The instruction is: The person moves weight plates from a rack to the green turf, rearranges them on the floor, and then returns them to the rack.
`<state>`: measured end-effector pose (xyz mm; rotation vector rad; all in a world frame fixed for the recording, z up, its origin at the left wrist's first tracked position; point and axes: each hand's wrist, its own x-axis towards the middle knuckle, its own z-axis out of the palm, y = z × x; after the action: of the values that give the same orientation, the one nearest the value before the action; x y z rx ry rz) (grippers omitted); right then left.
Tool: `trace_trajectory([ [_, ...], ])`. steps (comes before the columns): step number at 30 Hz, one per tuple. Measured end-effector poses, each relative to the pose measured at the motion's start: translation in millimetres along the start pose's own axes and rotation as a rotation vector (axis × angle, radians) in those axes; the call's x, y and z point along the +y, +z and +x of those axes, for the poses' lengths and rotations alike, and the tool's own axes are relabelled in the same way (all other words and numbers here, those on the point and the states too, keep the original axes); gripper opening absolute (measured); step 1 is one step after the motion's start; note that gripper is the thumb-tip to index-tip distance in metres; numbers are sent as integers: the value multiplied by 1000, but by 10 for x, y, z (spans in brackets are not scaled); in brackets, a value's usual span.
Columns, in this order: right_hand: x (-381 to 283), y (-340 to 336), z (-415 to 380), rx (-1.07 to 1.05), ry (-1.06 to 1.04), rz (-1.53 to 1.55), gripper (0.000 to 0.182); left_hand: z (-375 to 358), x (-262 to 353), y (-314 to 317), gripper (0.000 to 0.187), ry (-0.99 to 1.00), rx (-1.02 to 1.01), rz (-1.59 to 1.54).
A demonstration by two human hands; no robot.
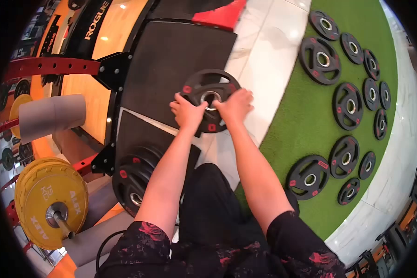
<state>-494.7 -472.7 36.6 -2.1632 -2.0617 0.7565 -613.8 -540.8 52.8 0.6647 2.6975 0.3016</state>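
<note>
Both my hands hold one black weight plate with red marks and a metal centre ring, out in front of me. My left hand grips its left side, thumb by the centre hole. On the right side, my right hand is wrapped round the rim, its thumb also near the hole. The fingertips under the plate are hidden. Beside my left forearm lie more black plates, stacked and partly covered by the arm.
Several black plates lie on green turf at the right. At the left stands a red rack with yellow plates on a bar end. Black mats and pale tiles cover the floor ahead.
</note>
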Motion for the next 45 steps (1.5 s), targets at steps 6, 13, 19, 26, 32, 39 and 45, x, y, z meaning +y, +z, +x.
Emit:
trace_trajectory([
  [6,-1394,566,-26,-64,-290,-95,96,1021,-880,-419,116,-238,66,55],
  [13,-1632,1033,108,-105,-352,-81,104,1486,-1342,-38,118,-201,102,54],
  [19,-1476,1201,109,4,-422,-120,110,1559,-1569,306,118,-182,261,29],
  [26,-762,727,319,-95,-471,82,95,1358,-1299,464,94,7,523,254],
  [32,1390,-194,930,128,-164,12,72,306,494,1007,61,842,206,-394],
  [39,3081,-1187,1403,153,153,-60,77,-784,2049,1953,58,1086,-198,-291],
  [45,3037,-1417,2119,93,23,-46,98,-557,2955,2240,79,1220,-185,17],
])
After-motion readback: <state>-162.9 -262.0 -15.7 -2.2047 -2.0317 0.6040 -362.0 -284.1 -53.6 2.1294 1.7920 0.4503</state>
